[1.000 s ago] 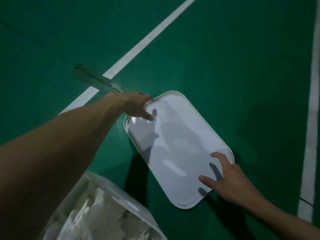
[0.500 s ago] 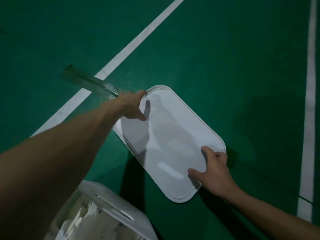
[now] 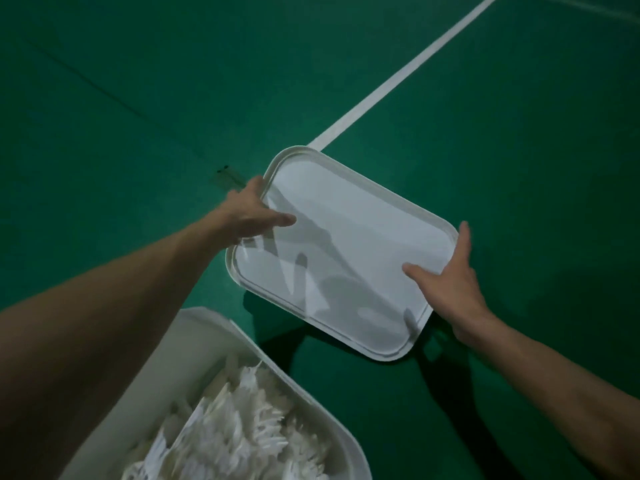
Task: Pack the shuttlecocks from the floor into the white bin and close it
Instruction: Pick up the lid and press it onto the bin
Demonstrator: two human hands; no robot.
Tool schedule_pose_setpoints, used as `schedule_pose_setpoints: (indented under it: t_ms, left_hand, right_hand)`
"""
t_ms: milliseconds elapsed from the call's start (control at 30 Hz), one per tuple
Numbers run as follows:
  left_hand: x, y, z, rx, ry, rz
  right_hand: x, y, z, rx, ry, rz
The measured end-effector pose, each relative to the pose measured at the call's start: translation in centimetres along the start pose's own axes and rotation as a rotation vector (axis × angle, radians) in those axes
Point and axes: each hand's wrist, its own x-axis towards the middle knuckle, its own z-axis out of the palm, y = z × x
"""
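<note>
Gripping lid (image 3: 346, 258) by its short ends with left hand (image 3: 249, 216) and right hand (image 3: 450, 275), thumbs pinching on top. Draw back-left onto open bin (image 3: 277, 368), nearest left hand.

No writing, label, brand or number can be read on the white lid (image 3: 349, 247), the white bin (image 3: 302, 388), the shuttlecocks (image 3: 242, 431) or the green floor (image 3: 138, 98).

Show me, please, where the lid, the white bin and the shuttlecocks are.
lid (image 3: 346, 251): head view, flat middle panel.
white bin (image 3: 214, 330): head view, bare far corner.
shuttlecocks (image 3: 235, 431): head view, feathers of the heap.
</note>
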Motion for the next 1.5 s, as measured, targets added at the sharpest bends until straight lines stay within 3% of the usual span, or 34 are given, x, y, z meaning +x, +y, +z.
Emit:
schedule_pose_setpoints:
  t_ms: [200,300,500,600,667,900,1133,1367,1500]
  left_hand:
    - [-5.9,0.1,-5.0,-0.259,0.138,-0.154]
    - [-8.5,0.3,-6.4,-0.517,0.113,-0.167]
    - [-13.8,-2.9,-9.6,-0.804,0.284,-0.22]
    - [-15.7,-6.2,-10.1,-0.575,0.449,-0.198]
    - [-17.0,-7.4,-9.7,-0.622,0.489,-0.281]
    - [-20.7,-10.8,-10.1,-0.744,0.256,-0.238]
    - [-24.3,-12.6,-10.5,-0.664,0.382,-0.263]
    - [-30.2,-14.3,-10.0,-0.569,0.311,-0.207]
    - [-33.1,-15.3,-9.3,-0.453,0.312,-0.258]
  right_hand:
    - [-1.6,-4.5,0.5,0.096,-0.038,-0.098]
    - [-2.1,-5.7,0.5,0.214,-0.085,-0.127]
    - [-4.9,-8.1,0.9,0.447,-0.119,-0.19]
    - [-6.2,-8.6,1.5,0.433,-0.105,-0.207]
    - [-6.7,-8.7,2.2,0.354,-0.103,-0.277]
    - [-8.6,-9.6,2.5,0.421,-0.317,-0.301]
    - [-8.1,-10.8,2.1,0.451,-0.544,-0.199]
    - [-9.8,-12.0,2.8,0.313,-0.58,-0.227]
    - [-11.4,-11.9,3.2,0.088,-0.518,-0.337]
